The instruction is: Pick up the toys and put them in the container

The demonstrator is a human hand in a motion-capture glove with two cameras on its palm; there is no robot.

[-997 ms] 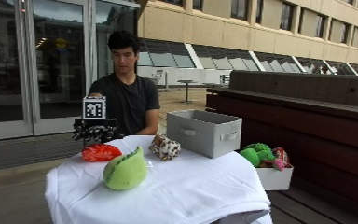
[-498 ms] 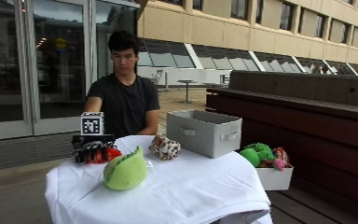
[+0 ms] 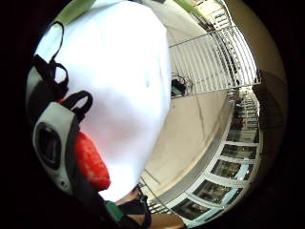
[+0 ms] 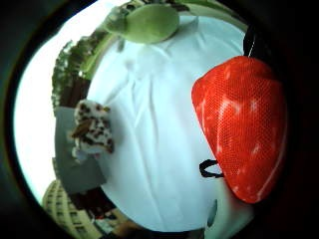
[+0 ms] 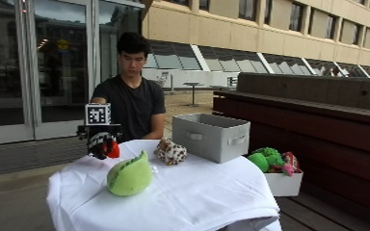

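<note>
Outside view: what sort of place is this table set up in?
Probably an outdoor courtyard or terrace beside a large building. A white-clothed table stands on paving, with glass doors behind the person and a long dark wooden bench alongside.

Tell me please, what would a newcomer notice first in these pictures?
Probably the red toy, gripped in the gloved right hand above the near corner of the white tablecloth. Next, the green plush toy lying at the table's front, with the spotted toy behind it, beside the grey container.
</note>
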